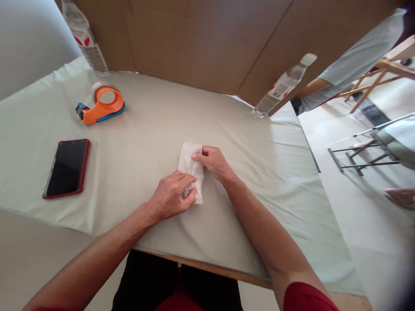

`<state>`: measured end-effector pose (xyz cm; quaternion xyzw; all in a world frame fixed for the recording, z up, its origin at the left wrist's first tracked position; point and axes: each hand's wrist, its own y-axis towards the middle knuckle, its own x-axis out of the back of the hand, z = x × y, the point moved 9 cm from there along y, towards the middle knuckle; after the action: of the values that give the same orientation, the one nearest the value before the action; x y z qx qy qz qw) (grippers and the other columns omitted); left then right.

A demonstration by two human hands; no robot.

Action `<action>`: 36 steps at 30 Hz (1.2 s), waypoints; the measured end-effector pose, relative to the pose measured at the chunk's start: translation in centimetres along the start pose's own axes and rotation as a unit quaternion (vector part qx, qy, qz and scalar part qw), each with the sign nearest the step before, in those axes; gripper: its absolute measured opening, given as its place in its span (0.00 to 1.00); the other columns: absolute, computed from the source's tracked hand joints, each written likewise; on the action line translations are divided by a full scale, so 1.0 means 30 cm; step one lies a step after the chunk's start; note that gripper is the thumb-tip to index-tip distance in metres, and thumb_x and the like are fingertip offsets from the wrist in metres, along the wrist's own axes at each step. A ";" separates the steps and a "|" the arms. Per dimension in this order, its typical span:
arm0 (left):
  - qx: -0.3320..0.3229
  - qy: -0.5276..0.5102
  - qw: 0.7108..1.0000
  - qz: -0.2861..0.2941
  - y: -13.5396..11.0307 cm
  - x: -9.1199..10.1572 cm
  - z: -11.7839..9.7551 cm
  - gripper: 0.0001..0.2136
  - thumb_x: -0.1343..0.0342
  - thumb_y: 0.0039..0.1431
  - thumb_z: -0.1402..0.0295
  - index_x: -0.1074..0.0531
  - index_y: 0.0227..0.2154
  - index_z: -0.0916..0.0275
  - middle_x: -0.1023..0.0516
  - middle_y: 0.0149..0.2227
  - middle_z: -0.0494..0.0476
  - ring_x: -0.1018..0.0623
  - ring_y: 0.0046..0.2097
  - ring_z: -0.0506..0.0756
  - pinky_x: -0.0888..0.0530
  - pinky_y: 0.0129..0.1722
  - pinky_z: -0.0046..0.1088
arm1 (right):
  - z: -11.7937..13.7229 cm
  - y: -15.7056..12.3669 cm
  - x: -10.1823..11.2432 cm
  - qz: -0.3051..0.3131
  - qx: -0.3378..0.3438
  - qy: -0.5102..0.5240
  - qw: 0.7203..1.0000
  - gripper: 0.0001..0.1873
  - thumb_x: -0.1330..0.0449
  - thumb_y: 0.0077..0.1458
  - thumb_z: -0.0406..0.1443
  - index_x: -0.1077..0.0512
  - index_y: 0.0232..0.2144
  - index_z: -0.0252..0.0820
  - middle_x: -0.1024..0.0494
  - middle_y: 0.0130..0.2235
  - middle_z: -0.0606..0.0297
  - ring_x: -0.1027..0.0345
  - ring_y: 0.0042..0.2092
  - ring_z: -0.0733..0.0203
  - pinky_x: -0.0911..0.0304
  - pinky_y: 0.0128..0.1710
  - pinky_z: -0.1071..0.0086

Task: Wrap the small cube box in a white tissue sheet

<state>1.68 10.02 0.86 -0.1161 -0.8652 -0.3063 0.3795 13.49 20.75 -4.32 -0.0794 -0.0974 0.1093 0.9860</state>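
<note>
A white crinkled sheet (188,162) lies near the middle of the desk (145,134), its long sides running from near to far. The left hand (174,193) is at its near left part, the grip bent round with the sheet caught between thumb and forefinger. The right hand (214,162) pinches the far right edge, thumb on top.

To the left of the hands is a dark-screened phone (67,168) in a red case, lying flat. Farther off on that side sits an orange and blue tape dispenser (94,114) with a roll in it. A labelled bottle (84,39) stands at the far left; a second bottle (280,88) stands far right, just beside a brown cardboard panel (201,43) along the far side. Beyond, on the right, are another person's arm (313,87) and a folding chair (368,157).
</note>
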 end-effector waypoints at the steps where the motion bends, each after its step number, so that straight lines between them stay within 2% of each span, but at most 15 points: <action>1: 0.003 0.000 1.000 0.006 0.000 -0.003 0.002 0.09 0.48 0.59 0.72 0.25 0.40 0.63 0.18 0.36 0.58 0.22 0.36 0.57 0.24 0.37 0.34 | 0.008 -0.001 0.000 -0.010 0.020 0.007 1.000 0.14 0.34 0.43 0.44 0.29 0.25 0.40 0.33 0.23 0.72 0.44 0.25 0.69 0.48 0.24 0.72; 4: 0.011 -0.001 1.000 0.009 -0.002 -0.004 0.004 0.10 0.49 0.60 0.72 0.25 0.41 0.62 0.18 0.37 0.58 0.22 0.39 0.57 0.24 0.39 0.33 | 0.036 -0.019 -0.005 -0.020 0.067 0.036 0.997 0.11 0.35 0.44 0.42 0.29 0.26 0.41 0.30 0.27 0.70 0.39 0.29 0.66 0.41 0.30 0.71; 8: 0.045 0.034 0.998 -0.040 -0.013 0.023 0.010 0.11 0.45 0.59 0.69 0.26 0.44 0.61 0.22 0.44 0.61 0.21 0.42 0.57 0.24 0.39 0.32 | 0.081 -0.081 -0.012 -0.007 0.096 0.065 0.993 0.11 0.36 0.48 0.42 0.31 0.29 0.42 0.30 0.29 0.70 0.39 0.31 0.66 0.41 0.32 0.71; 12: 0.087 0.059 0.988 -0.113 -0.034 0.058 0.034 0.22 0.39 0.52 0.66 0.33 0.51 0.62 0.27 0.48 0.65 0.25 0.51 0.63 0.25 0.51 0.42 | 0.130 -0.162 -0.022 0.003 0.135 0.045 0.990 0.08 0.37 0.53 0.40 0.32 0.30 0.43 0.32 0.30 0.70 0.39 0.32 0.66 0.41 0.34 0.71; 14: 0.111 0.034 0.985 -0.124 -0.039 0.057 0.061 0.30 0.37 0.50 0.64 0.37 0.56 0.64 0.30 0.54 0.69 0.29 0.57 0.66 0.28 0.56 0.47 | 0.141 -0.202 -0.028 -0.001 0.154 0.032 0.988 0.08 0.37 0.55 0.40 0.31 0.30 0.43 0.32 0.30 0.70 0.39 0.33 0.66 0.40 0.35 0.71; 16: 0.135 -0.013 0.985 -0.105 -0.036 0.041 0.092 0.35 0.37 0.49 0.63 0.41 0.60 0.65 0.33 0.58 0.71 0.30 0.59 0.67 0.30 0.58 0.49 | 0.141 -0.244 -0.034 -0.008 0.168 0.015 0.986 0.07 0.38 0.56 0.40 0.31 0.32 0.44 0.31 0.31 0.70 0.38 0.32 0.66 0.40 0.36 0.70; 17: 0.143 -0.042 0.985 -0.082 -0.031 0.027 0.103 0.33 0.37 0.50 0.63 0.40 0.59 0.65 0.31 0.58 0.71 0.29 0.58 0.66 0.30 0.58 0.48 | 0.138 -0.266 -0.039 -0.010 0.173 0.004 0.985 0.06 0.38 0.57 0.39 0.30 0.32 0.44 0.29 0.31 0.70 0.36 0.33 0.65 0.39 0.36 0.70; 21: 0.166 -0.146 0.975 0.009 -0.017 -0.021 0.122 0.17 0.40 0.55 0.61 0.30 0.46 0.61 0.23 0.47 0.61 0.24 0.49 0.60 0.27 0.52 0.41 | 0.117 -0.354 -0.062 -0.008 0.197 -0.038 0.980 0.04 0.40 0.61 0.39 0.28 0.35 0.45 0.21 0.40 0.65 0.27 0.42 0.61 0.34 0.46 0.66; 25: 0.203 -0.214 0.955 0.028 -0.027 -0.038 0.136 0.13 0.37 0.51 0.61 0.31 0.36 0.59 0.22 0.41 0.56 0.24 0.40 0.56 0.26 0.40 0.33 | 0.110 -0.425 -0.076 -0.016 0.266 -0.086 0.960 0.05 0.44 0.63 0.34 0.27 0.38 0.46 0.20 0.49 0.60 0.26 0.54 0.57 0.34 0.56 0.60; 28: 0.183 -0.252 0.950 0.029 -0.026 -0.044 0.123 0.12 0.37 0.48 0.63 0.34 0.32 0.60 0.22 0.41 0.56 0.24 0.40 0.55 0.27 0.40 0.32 | 0.109 -0.456 -0.092 -0.018 0.330 -0.135 0.934 0.07 0.44 0.63 0.32 0.27 0.41 0.47 0.20 0.52 0.57 0.28 0.58 0.56 0.35 0.60 0.55; 33: 0.170 -0.255 0.950 0.066 -0.023 -0.036 0.118 0.09 0.40 0.49 0.67 0.32 0.33 0.60 0.20 0.42 0.56 0.22 0.41 0.56 0.26 0.41 0.32 | 0.081 -0.465 -0.121 -0.016 0.369 -0.219 0.903 0.13 0.39 0.59 0.36 0.30 0.47 0.48 0.23 0.55 0.53 0.31 0.61 0.50 0.36 0.63 0.49; 36: 0.134 -0.250 0.951 0.125 -0.025 -0.015 0.109 0.10 0.44 0.52 0.68 0.29 0.39 0.61 0.21 0.47 0.58 0.22 0.45 0.57 0.26 0.46 0.34 | 0.063 -0.466 -0.133 -0.021 0.377 -0.255 0.890 0.13 0.43 0.61 0.33 0.30 0.48 0.48 0.24 0.56 0.53 0.33 0.63 0.50 0.36 0.63 0.48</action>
<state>-0.24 11.48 -1.51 -0.2438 -0.9443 -0.0985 0.1980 12.08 6.61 -0.70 0.3314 -0.2988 0.1335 0.8849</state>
